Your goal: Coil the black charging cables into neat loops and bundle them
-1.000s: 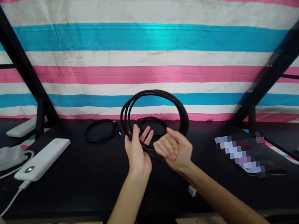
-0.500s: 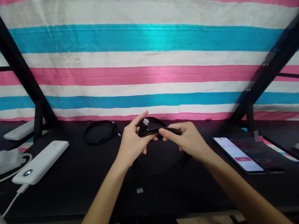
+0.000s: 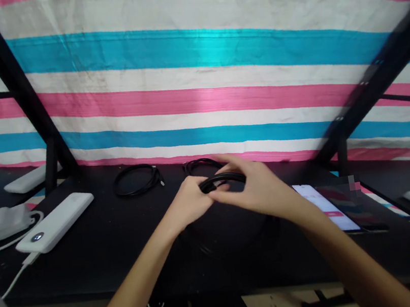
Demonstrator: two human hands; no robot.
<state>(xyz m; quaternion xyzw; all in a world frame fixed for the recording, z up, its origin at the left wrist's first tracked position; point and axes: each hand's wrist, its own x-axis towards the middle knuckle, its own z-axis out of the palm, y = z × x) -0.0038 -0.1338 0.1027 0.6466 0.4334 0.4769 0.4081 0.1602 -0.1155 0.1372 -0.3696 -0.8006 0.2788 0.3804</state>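
Observation:
Between my two hands, a little above the black table, is a black cable point(image 3: 227, 176) bent into a loop. My left hand point(image 3: 191, 201) is closed around one side of the loop. My right hand point(image 3: 256, 184) curves about the other side, its thumb stretched toward my left fingers and its forefinger arched over the top. A pale metal plug end shows faintly inside the loop. Part of the cable hangs below my hands, dark and blurred against the table. Behind them lie a coiled black cable point(image 3: 137, 180) at the left and another coiled black cable point(image 3: 201, 163) partly hidden by my right hand.
A white power bank point(image 3: 56, 224) with a white lead lies at the left, near a white adapter point(image 3: 2, 225). To the right lies a phone point(image 3: 327, 209) with a lit screen. Black frame legs point(image 3: 24, 103) slant up on both sides before a striped sheet point(image 3: 181, 100).
My right hand has moved up and over the loop, and the fingers of my left hand have folded in. The cable has been drawn into a tighter loop, and its plug is less visible.

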